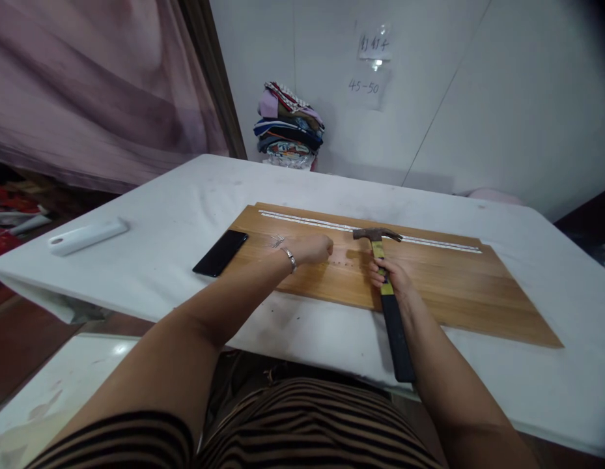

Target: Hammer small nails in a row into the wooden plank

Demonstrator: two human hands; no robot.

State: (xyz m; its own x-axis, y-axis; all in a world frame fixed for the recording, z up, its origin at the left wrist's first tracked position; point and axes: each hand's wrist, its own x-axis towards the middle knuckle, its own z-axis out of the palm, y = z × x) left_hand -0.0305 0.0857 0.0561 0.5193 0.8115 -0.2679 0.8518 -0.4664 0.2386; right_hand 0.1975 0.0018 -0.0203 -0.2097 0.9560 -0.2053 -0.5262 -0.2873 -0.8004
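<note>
My right hand point(393, 276) is wrapped round the yellow and black handle of a claw hammer point(391, 319), gripping it below the head. The rusty hammer head is raised over a wooden board point(443, 286). My left hand point(312, 249) is closed low over the board, with a bracelet on its wrist; its fingertips are turned away, so what they pinch, if anything, is hidden. Just right of these fingers runs a row of small dark marks or nail heads point(342, 263) in the wood. Behind the left wrist lies a little heap of loose nails point(277, 241).
A black phone point(221, 253) overlaps the board's left end. Two white measuring strips point(307, 220) run along the far side of the board. On the white table point(170, 208) lies a white handle-like object point(90, 236). Folded clothes point(290, 127) are stacked by the wall.
</note>
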